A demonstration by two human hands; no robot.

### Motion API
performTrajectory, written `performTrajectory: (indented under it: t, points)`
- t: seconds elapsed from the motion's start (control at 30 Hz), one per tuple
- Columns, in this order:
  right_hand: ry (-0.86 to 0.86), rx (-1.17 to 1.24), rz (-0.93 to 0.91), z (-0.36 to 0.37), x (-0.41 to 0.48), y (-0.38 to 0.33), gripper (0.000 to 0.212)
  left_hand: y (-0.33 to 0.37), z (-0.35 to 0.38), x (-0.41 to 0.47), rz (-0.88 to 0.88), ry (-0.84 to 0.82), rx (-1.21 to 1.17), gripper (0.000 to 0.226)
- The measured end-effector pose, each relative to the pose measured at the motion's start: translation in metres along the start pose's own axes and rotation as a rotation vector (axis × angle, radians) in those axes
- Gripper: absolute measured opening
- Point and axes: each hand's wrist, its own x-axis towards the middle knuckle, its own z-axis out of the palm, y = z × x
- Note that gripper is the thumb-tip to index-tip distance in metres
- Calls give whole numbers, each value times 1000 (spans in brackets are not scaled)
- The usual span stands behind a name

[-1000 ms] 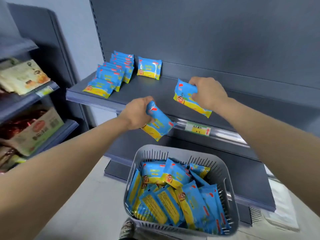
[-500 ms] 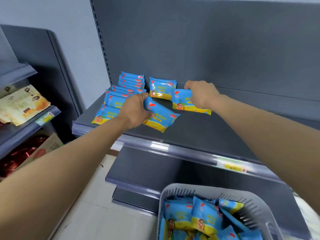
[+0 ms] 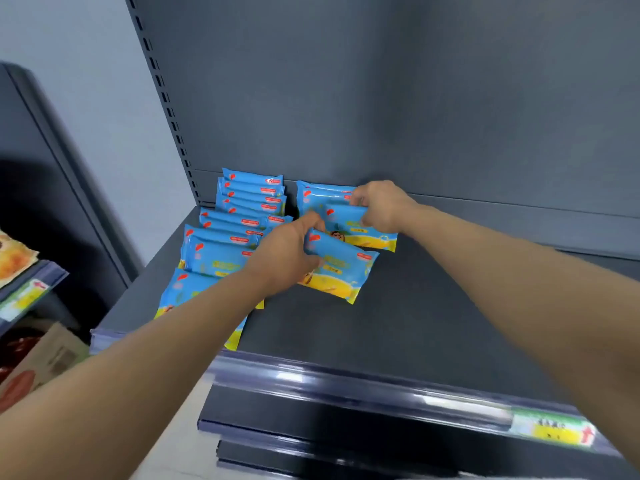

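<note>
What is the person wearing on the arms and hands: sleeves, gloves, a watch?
Nothing that shows. The left arm and right arm are bare to the frame edge, no sleeve in view. The left hand and right hand have no gloves; no watch, band or ring is visible.

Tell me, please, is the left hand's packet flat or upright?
Flat: the packet lies face-up on the shelf, the left hand gripping its end.

A dark grey metal shelf (image 3: 433, 327) juts from a matching back panel (image 3: 381, 81), with a slotted upright (image 3: 162, 93) at the panel's left edge and a glossy price rail (image 3: 346, 379) along its front. To the left are a pale blue-grey wall (image 3: 69, 46) and another dark shelving unit (image 3: 45, 140). Below, a lower shelf (image 3: 311, 427) and pale floor (image 3: 180, 445) show.
</note>
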Motion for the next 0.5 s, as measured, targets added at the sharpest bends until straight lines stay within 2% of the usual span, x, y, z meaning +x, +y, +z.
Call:
performTrajectory:
  t: [0.13, 0.27, 0.5]
  points:
    - [-31, 8, -49, 8, 24, 3, 40, -12, 0, 21, 49, -8, 97, 35]
    - [-2, -73, -30, 7, 36, 2, 41, -24, 3, 37, 138, 13, 305, 29]
    - [10, 21, -51, 6, 52, -3, 32, -36, 4, 70, 200, 77, 613, 34]
